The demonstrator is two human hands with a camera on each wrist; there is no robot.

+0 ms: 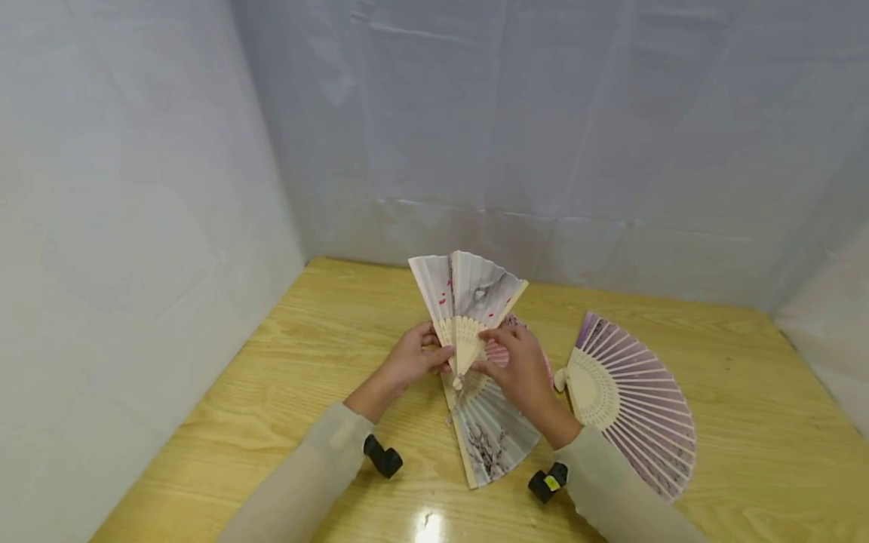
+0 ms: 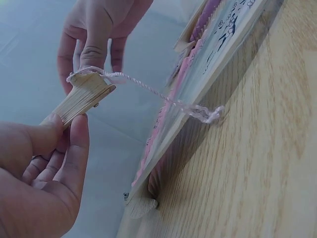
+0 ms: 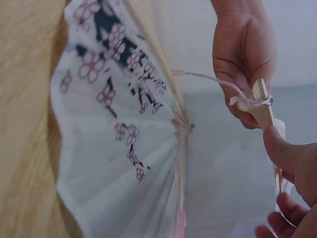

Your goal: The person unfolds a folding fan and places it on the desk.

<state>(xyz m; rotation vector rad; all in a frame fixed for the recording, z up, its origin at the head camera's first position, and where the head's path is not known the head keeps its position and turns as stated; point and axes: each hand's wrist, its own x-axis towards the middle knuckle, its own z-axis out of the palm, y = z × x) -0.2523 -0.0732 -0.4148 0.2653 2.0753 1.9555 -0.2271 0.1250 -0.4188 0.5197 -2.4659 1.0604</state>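
A white folding fan (image 1: 475, 290) with grey branches and red petals is held partly spread above the table, its pivot end toward me. My left hand (image 1: 413, 354) pinches its left ribs between thumb and fingers. On the other side, my right hand (image 1: 521, 371) pinches the right outer rib. From the wooden pivot end (image 2: 86, 94) hangs a pale twisted cord (image 2: 148, 90) in the left wrist view. Beneath the hands lies a spread pale green fan (image 1: 495, 437) with a blossom branch, seen close in the right wrist view. A pink fan (image 1: 498, 353) shows partly behind the right hand.
A spread purple fan (image 1: 634, 392) lies to the right on the wooden table (image 1: 271, 407), partly behind my right forearm. White sheeting (image 1: 475, 136) rises behind the table and along both sides. Black wrist devices (image 1: 383, 457) are on both sleeves.
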